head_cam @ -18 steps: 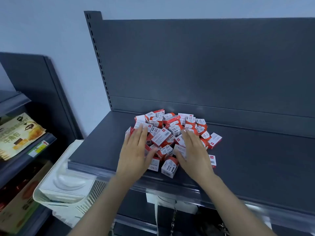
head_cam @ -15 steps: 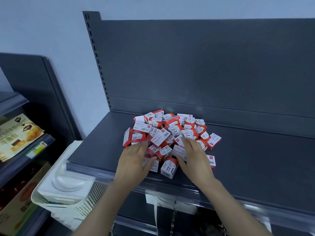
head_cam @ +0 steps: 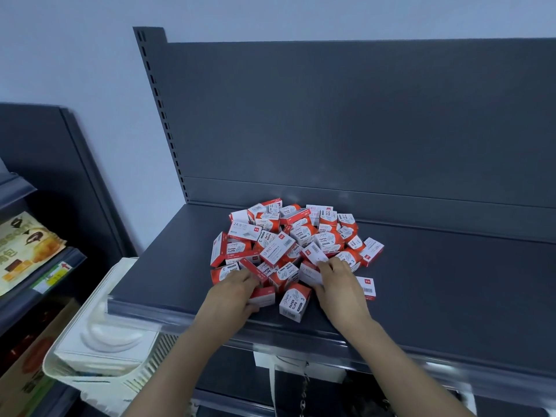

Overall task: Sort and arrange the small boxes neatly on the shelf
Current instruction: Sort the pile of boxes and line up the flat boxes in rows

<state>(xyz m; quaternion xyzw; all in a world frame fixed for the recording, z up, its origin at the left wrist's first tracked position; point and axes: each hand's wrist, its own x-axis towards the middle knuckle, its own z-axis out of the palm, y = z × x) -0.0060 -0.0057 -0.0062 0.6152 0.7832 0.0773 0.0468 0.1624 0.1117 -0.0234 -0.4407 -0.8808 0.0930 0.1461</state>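
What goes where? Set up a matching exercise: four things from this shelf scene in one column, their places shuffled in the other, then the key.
Column 1
1. left hand
2. right hand
3. white basket
4. 24/6 box

Column 2
A. below the left end of the shelf
B. at the near left edge of the pile
C. in the pile's far left part
D. at the pile's near right edge

Pairs: 1-B, 2-D, 3-A, 4-C
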